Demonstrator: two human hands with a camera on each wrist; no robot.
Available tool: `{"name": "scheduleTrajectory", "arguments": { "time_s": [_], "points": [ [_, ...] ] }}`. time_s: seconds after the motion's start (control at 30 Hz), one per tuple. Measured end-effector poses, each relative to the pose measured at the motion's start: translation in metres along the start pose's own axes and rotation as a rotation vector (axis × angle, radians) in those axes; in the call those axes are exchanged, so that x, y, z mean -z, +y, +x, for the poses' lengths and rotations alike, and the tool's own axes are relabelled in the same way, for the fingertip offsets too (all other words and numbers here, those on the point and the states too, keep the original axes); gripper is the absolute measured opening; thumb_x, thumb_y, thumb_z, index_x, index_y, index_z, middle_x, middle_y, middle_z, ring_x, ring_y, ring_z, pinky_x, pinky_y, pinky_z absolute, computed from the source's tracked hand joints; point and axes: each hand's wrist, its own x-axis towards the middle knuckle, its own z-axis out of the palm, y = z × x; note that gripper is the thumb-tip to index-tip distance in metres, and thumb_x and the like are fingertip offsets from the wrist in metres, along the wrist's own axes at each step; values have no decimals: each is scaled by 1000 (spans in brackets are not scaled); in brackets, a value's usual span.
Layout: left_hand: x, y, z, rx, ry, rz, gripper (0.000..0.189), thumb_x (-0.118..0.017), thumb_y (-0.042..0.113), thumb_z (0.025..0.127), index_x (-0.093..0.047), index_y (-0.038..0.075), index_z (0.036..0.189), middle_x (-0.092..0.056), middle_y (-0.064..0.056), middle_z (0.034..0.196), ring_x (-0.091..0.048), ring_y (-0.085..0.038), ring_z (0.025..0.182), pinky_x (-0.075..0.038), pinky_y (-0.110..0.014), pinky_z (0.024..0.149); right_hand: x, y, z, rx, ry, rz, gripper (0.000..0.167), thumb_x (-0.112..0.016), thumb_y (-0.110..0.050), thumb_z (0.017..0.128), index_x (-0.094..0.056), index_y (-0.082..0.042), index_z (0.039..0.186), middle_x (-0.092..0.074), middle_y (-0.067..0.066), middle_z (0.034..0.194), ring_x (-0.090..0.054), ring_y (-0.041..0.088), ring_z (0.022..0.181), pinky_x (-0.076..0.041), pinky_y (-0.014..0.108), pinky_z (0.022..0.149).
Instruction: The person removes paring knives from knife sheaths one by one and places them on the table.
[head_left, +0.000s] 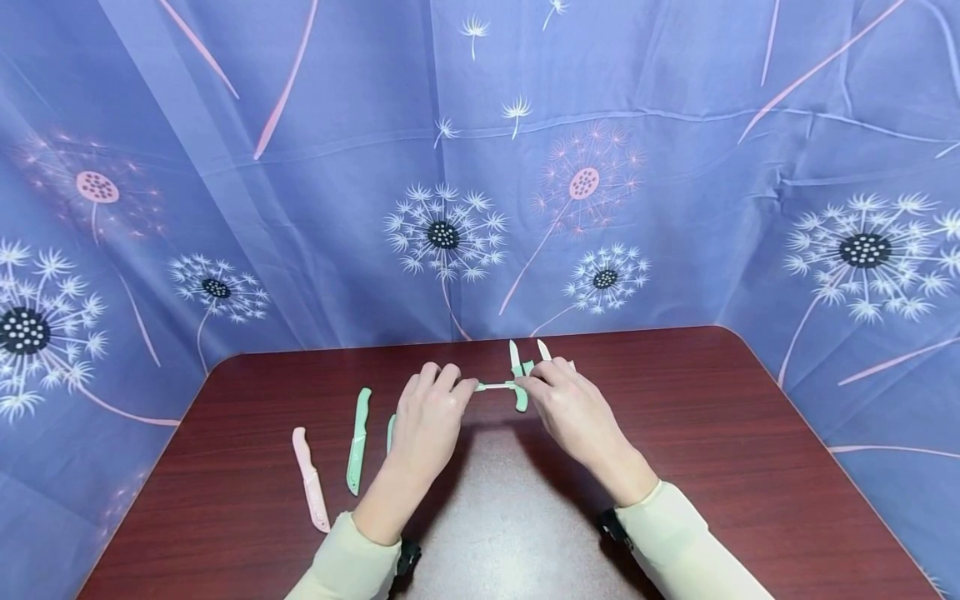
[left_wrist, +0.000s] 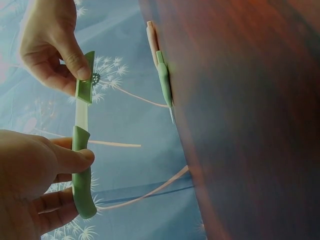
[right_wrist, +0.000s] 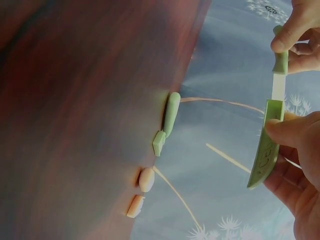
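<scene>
My left hand (head_left: 429, 421) grips the green handle (left_wrist: 82, 187) of a small knife with a pale blade (left_wrist: 81, 116). The green sheath (right_wrist: 265, 147) is pinched in my right hand (head_left: 579, 410). It covers the front of the blade, while a short stretch near the handle shows bare. Both hands hold the knife above the table, roughly level in the head view. Just behind my right hand lies a green-handled knife (head_left: 521, 398) with its blade bare. Another bare blade (head_left: 543, 350) sticks out beyond the right fingers, which hide its handle.
On the left of the brown table (head_left: 247, 500) lie a sheathed pink knife (head_left: 311, 479) and a sheathed green knife (head_left: 358, 442). Another green piece (head_left: 391, 432) is mostly hidden by my left hand. A blue dandelion-patterned cloth (head_left: 337, 208) hangs around the table's back and sides.
</scene>
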Motion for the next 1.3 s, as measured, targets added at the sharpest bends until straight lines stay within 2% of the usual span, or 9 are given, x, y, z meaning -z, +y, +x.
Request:
{"name": "scheduleTrajectory", "arguments": {
  "time_s": [0.2,0.43,0.53,0.7,0.87,1.07,1.3],
  "points": [
    [1,-2,0,-3,-3,6,31,-82,-8,81,-83,12,105,-64,-7,94,-56,-30,84,-46,-34,63,1,1,0,-5,4,4,26,-70,8,91,-80,-8,109,-62,2,94,-55,23,82,-55,38,72],
    [1,-3,0,5,-1,9,30,-83,-7,82,-83,12,105,-64,-7,94,-56,-30,85,-46,-34,64,2,4,-2,-9,-8,13,27,-59,6,99,-80,-7,110,-64,4,95,-57,25,86,-58,44,83],
    [1,-4,0,4,6,15,30,-83,-7,81,-83,12,105,-64,-7,93,-56,-30,84,-46,-34,63,2,5,-2,-12,-6,6,22,-64,4,99,-80,-7,110,-63,4,95,-58,25,87,-58,40,79],
    [0,-6,0,12,22,17,30,-84,-7,79,-83,11,103,-64,-7,92,-56,-30,82,-47,-34,63,3,6,-1,-32,-10,-9,21,-77,3,92,-81,-8,110,-63,3,94,-59,24,89,-57,34,70],
    [1,-8,1,21,37,11,30,-84,-8,79,-83,10,102,-64,-8,91,-56,-31,81,-47,-35,62,4,8,-2,-37,-10,-7,21,-78,2,92,-81,-7,111,-63,2,94,-59,24,89,-56,34,69],
    [3,-8,1,28,30,-1,31,-84,-9,79,-83,10,104,-64,-8,92,-57,-31,82,-48,-36,62,4,10,-2,-30,6,-4,21,-78,2,91,-80,-7,110,-63,2,95,-60,24,89,-56,35,69],
    [3,-10,0,51,21,-16,29,-81,-8,83,-83,10,105,-65,-7,93,-57,-31,83,-50,-38,65,6,12,-3,-47,-12,1,23,-74,4,92,-80,-7,111,-65,4,96,-60,25,90,-57,37,70]
  ]
}}
